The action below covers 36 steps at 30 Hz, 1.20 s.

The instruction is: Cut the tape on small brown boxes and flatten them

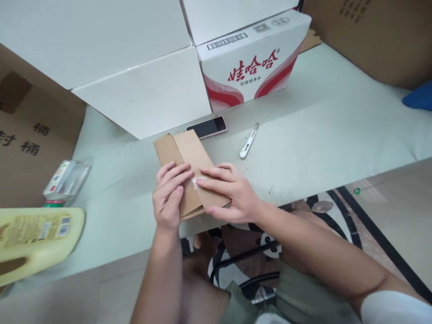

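Note:
A folded piece of brown cardboard (pixel 192 148) lies on the table, one flap overlapping the other along a slanting seam. A small strip of clear tape (pixel 195 182) shines on that seam. My left hand (pixel 170 193) rests over the cardboard's left side, fingers laid on its face and thumb beside them. From the right, my right hand (pixel 232 193) lies across the other side with its fingers spread, the fingertips touching the tape. Behind the cardboard is a dark-screened phone (pixel 211 128), its left part partly covered. A white utility knife (pixel 249 141) lies to the right.
White cartons (pixel 141 94) and a red-and-white printed carton (pixel 253 67) stand at the back. At left are a clear plastic packet (pixel 67 180), a yellow jug (pixel 43 238) and a brown carton (pixel 30 121). Another brown carton (pixel 374 40) and a blue object (pixel 418 96) are at right.

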Motion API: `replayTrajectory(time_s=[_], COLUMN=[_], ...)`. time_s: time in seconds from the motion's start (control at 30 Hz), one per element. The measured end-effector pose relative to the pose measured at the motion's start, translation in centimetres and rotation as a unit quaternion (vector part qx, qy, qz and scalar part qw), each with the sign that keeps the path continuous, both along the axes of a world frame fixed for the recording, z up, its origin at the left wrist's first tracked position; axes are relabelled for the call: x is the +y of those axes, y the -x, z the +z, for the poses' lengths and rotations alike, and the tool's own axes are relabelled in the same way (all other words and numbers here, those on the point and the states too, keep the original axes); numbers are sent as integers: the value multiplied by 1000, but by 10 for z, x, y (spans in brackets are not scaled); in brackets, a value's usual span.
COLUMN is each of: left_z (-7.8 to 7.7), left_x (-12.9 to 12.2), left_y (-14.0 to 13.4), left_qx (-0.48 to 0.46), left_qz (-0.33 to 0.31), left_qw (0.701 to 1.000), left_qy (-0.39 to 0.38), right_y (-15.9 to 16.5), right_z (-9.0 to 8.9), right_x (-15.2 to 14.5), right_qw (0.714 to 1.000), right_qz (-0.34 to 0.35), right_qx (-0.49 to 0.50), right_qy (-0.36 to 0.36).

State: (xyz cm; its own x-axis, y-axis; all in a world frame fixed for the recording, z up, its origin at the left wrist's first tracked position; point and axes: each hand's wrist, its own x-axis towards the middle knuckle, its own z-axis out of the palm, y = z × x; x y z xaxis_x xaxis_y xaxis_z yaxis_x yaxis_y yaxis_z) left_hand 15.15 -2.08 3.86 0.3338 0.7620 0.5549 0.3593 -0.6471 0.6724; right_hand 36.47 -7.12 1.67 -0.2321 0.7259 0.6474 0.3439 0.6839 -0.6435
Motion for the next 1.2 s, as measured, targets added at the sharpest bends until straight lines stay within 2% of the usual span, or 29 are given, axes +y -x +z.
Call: replayTrajectory(time_s=[0.07,0.13,0.2,0.27,0.3,0.37,0.5,0.57,0.7,0.8,0.87,0.97,1.03,1.2], left_z=[-3,-7,-11,-12,-12,-12,-9,-7,-6,-9,-11,-10,-8,-4], left_x=[-1,-1,-2,-3,-3,-3,-6,-11,-23,-31,-35,-38,-39,-39], left_y=[-1,-3,-4,-5,-6,-6,-10,-15,-27,-35,-39,-43,-46,-53], left_qx=[-29,-64,-81,-85,-83,-79,-64,-48,-2,-17,-33,-24,-10,8], left_qz=[10,13,14,19,21,20,17,35,82,87,85,101,117,129], left_qw=[1000,998,997,996,996,997,998,998,996,996,996,994,993,992], left_qy=[1,-1,-4,-4,-4,-6,-18,-20,-17,-19,-23,-21,-11,-3], right_y=[-8,-23,-38,-48,-52,-58,-71,-76,-75,-62,-52,-40,-36,-27], right_z=[-5,-14,-23,-31,-33,-33,-21,-13,7,25,37,49,53,63], right_x=[8,20,32,39,41,39,27,17,-13,-42,-60,-81,-91,-100], right_qw=[998,985,936,876,856,837,817,825,876,897,910,946,964,989], right_qz=[-15,-126,-284,-367,-377,-366,-359,-365,-394,-414,-396,-318,-264,-142], right_qx=[28,19,-60,-172,-217,-278,-293,-258,-100,60,109,62,20,-9], right_qy=[45,119,201,262,280,297,345,345,260,145,59,12,15,47])
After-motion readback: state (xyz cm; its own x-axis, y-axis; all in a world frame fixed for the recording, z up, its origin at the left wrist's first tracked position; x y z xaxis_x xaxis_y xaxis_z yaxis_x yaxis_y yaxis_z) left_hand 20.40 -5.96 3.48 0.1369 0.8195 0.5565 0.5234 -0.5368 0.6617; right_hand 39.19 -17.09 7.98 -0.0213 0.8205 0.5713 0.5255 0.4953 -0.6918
